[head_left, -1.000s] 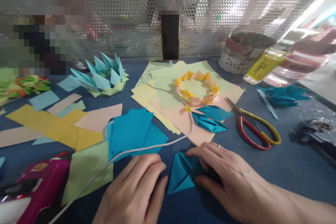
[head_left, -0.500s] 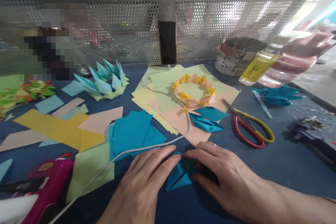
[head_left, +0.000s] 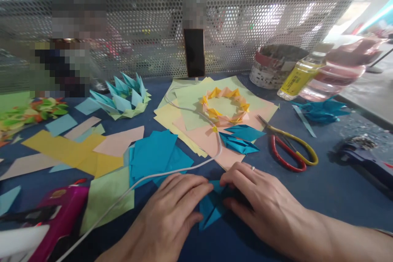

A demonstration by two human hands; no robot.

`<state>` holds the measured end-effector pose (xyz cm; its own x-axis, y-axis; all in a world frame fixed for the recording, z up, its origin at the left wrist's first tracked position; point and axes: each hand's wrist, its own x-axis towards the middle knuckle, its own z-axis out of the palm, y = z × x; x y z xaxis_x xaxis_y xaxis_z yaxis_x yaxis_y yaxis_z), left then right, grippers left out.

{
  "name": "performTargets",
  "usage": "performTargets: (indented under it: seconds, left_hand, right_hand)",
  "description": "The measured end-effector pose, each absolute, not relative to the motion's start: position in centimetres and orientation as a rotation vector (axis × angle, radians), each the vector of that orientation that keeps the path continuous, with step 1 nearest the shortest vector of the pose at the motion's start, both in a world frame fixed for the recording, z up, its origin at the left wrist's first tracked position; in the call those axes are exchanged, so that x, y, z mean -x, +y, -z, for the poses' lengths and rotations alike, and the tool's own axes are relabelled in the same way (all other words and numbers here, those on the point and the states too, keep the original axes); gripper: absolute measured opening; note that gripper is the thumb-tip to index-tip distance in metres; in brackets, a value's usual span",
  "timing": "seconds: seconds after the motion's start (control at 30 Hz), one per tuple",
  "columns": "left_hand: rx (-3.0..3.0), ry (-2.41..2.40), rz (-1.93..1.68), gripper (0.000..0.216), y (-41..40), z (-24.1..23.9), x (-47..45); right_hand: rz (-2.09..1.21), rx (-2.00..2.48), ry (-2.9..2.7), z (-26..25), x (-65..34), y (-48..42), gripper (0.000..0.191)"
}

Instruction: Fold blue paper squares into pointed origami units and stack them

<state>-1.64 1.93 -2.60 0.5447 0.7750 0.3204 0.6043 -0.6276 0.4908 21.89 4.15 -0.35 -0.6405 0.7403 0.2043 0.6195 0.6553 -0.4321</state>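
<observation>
A small folded sheet of blue paper (head_left: 212,211) lies on the dark blue table between my hands. My left hand (head_left: 176,202) has its fingers together over the paper's left side, and the thumb tip touches its edge. With curled fingers and thumb, my right hand (head_left: 254,192) grips the paper's right side; that part is hidden. Just beyond are two folded blue paper pieces (head_left: 242,139) and, to the left, a stack of blue paper squares (head_left: 155,153). A white cable (head_left: 175,170) crosses close past my left hand.
Scissors (head_left: 291,147) lie to the right, near a dark blue tool (head_left: 365,157). Ahead rest a yellow-orange paper ring (head_left: 215,112) and a phone (head_left: 195,53). A magenta glue gun (head_left: 66,208) lies left. Bottles (head_left: 302,75) stand back right. A perforated metal screen (head_left: 147,24) closes the back.
My left thumb has come in to the paper's lower left edge. The folded blue paper has turned and shifted slightly between my hands. The view has shifted a little.
</observation>
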Motion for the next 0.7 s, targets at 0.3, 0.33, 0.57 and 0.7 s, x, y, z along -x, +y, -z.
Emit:
performTargets:
  seconds: [0.3, 0.33, 0.57, 0.7]
  left_hand:
    - [-2.503, 1.088, -0.772, 0.012, 1.9, 0.6, 1.4]
    - [-2.487, 1.076, -0.759, 0.012, 1.8, 0.6, 1.5]
    - [-2.391, 0.99, -0.86, 0.019, 1.4, 2.2, 1.6]
    - [-2.42, 1.048, -0.818, 0.016, 1.0, 2.3, 1.4]
  right_hand:
    - [-0.351, 1.219, -2.552, 0.3, -22.0, 4.5, 0.027]
    - [-0.363, 1.209, -2.557, 0.4, -22.0, 4.5, 0.026]
    - [-0.564, 1.018, -2.503, 0.5, -22.0, 4.2, 0.011]
    - [-0.67, 0.898, -2.512, -0.1, -22.0, 4.0, 0.009]
